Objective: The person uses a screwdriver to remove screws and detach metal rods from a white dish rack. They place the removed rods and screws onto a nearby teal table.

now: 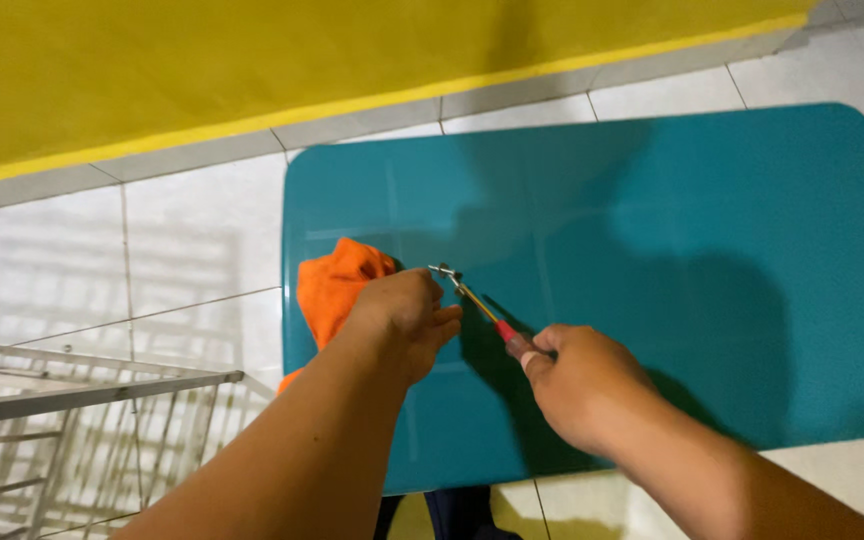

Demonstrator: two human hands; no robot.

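With the left hand pinching the small metal fitting steady, the right hand, closed round the red-handled screwdriver, should keep its tip squarely seated.

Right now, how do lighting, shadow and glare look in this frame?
Head view: sharp overall; the teal table carries a broad dark shadow and faint grid reflections; the white floor tiles glare at left; the left hand and right hand with the screwdriver are evenly lit.

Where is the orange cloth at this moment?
The orange cloth lies on the left part of the teal table, partly under the left hand.
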